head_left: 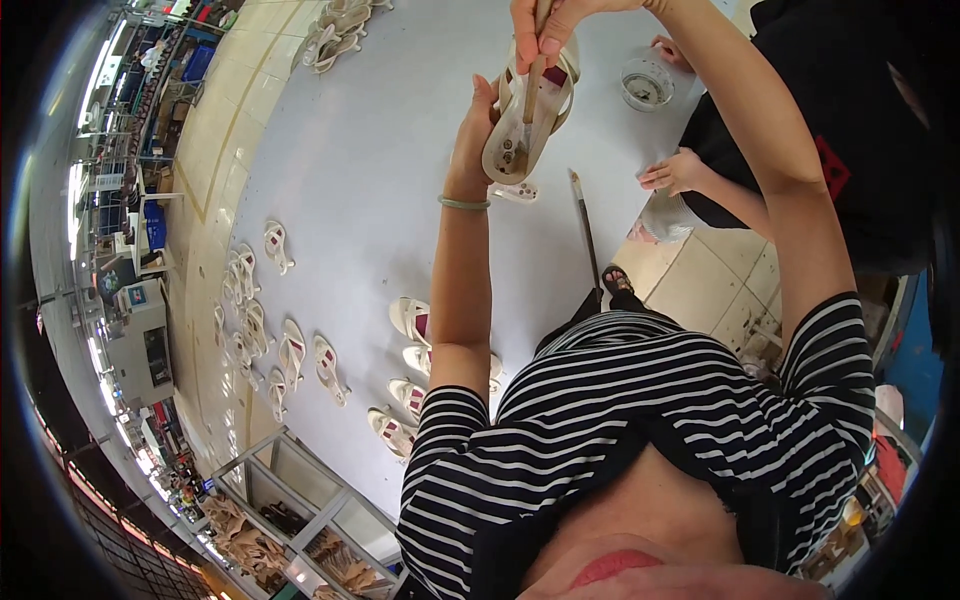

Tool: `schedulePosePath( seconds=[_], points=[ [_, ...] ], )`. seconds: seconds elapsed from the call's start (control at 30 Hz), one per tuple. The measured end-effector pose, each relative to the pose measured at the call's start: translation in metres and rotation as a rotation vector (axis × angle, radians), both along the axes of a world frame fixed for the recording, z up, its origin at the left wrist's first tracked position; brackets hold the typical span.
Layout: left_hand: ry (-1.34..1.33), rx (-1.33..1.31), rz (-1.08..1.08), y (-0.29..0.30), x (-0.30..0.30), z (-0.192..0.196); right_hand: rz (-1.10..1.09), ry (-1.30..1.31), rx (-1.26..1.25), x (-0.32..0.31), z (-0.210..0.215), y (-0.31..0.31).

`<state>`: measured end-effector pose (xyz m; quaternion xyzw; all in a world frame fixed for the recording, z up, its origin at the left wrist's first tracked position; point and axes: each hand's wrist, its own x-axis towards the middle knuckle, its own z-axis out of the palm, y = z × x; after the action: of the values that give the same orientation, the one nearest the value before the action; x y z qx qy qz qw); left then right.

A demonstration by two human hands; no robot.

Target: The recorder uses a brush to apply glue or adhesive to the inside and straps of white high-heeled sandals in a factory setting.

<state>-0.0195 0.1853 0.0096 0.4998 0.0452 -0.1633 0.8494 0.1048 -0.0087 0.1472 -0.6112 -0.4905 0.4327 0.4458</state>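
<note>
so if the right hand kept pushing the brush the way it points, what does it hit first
The right hand points its brush down into the pale sandal that the left hand holds up. Its tip already looks at the sandal's footbed, so it would meet that first, though depth is hard to judge.

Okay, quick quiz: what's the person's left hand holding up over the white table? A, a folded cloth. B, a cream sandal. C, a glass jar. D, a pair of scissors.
B: the left hand grips a cream sandal, sole-bed facing up, while the right hand applies a brush to it above the white table.
</note>
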Motion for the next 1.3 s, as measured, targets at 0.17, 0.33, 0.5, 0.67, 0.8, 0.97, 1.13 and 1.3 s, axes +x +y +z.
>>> schedulePosePath(
  seconds=[0.17,0.33,0.5,0.67,0.8,0.97,1.13,1.3],
  points=[
    [-0.045,0.079,-0.077,0.007,0.007,-0.016,0.006,-0.029,0.000,0.006,0.000,-0.003],
    [-0.035,0.028,-0.105,0.010,0.012,-0.027,-0.036,-0.049,-0.024,0.012,0.001,-0.010],
    [0.108,-0.197,-0.094,-0.003,0.023,-0.070,-0.196,-0.670,0.272,0.040,-0.057,-0.078],
    [0.195,-0.450,0.121,-0.015,0.036,-0.185,-0.930,-0.055,0.547,-0.058,-0.038,-0.103],
    [0.209,-0.462,0.365,-0.007,0.044,-0.256,-1.295,0.354,0.671,-0.062,-0.139,-0.083],
    [0.299,-0.311,0.770,-0.005,0.044,-0.296,-1.441,0.624,0.783,-0.094,-0.207,-0.065],
    [0.287,-0.454,0.717,-0.021,0.034,-0.281,-1.543,0.659,0.882,-0.109,-0.223,-0.082],
    [0.406,-0.242,0.496,-0.003,-0.018,-0.232,-1.594,0.832,0.983,-0.104,-0.222,-0.080]
  ],
)
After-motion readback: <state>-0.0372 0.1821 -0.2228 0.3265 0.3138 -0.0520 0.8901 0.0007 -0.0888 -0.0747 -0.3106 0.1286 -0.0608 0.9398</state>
